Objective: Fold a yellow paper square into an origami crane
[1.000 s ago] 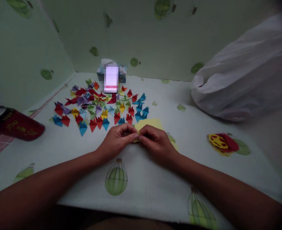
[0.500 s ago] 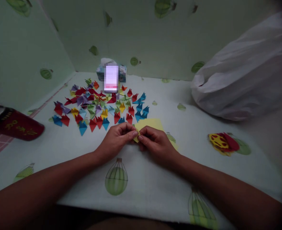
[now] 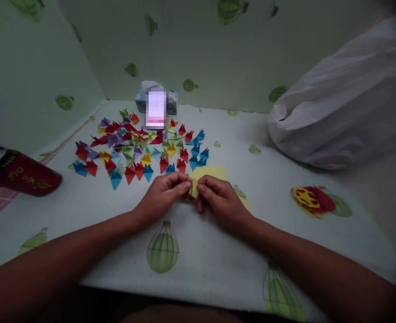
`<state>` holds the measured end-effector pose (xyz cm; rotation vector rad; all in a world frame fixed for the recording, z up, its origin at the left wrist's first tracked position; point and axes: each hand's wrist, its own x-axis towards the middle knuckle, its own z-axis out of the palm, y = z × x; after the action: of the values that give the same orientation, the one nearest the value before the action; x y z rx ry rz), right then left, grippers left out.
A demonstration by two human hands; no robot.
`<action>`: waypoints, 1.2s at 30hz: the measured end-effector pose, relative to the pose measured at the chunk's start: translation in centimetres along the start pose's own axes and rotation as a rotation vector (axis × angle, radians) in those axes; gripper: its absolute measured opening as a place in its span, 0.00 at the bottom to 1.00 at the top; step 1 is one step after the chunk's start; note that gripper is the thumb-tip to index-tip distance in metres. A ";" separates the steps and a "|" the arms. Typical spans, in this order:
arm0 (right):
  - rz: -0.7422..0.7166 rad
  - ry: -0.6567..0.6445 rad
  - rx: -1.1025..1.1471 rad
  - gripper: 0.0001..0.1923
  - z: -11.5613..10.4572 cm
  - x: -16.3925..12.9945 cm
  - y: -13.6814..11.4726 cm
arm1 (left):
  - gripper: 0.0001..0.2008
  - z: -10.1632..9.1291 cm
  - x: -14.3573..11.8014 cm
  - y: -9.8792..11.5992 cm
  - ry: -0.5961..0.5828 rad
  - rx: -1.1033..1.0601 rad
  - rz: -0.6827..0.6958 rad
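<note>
Pinching a small folded yellow paper piece [image 3: 194, 187] between them, the left hand [image 3: 166, 196] and right hand [image 3: 219, 200] meet near the middle of the table [image 3: 218, 264], fingertips closed on the piece from either side; it is held just above the surface, touching both thumbs; a yellow sheet [image 3: 213, 172] lies flat just behind the hands; a spread of coloured folded paper pieces [image 3: 140, 148] covers the far left part; a red can [image 3: 16, 171] lies at the left edge; a white plastic bag [image 3: 345, 103] fills the far right corner.
</note>
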<state>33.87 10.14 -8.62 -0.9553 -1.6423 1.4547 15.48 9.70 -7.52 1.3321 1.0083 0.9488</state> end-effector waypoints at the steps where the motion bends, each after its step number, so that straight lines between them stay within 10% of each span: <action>1: 0.006 -0.004 0.017 0.14 0.0 0.0 0.1 | 0.09 0.0 0.0 0.0 -0.002 0.007 0.004; 36: 0.065 0.045 0.030 0.09 0.2 -0.1 -0.3 | 0.08 0.5 -0.1 0.7 0.070 0.036 -0.131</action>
<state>33.70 9.88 -8.31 -1.0263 -1.5662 1.4859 15.97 9.51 -6.83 1.2538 1.1568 0.8868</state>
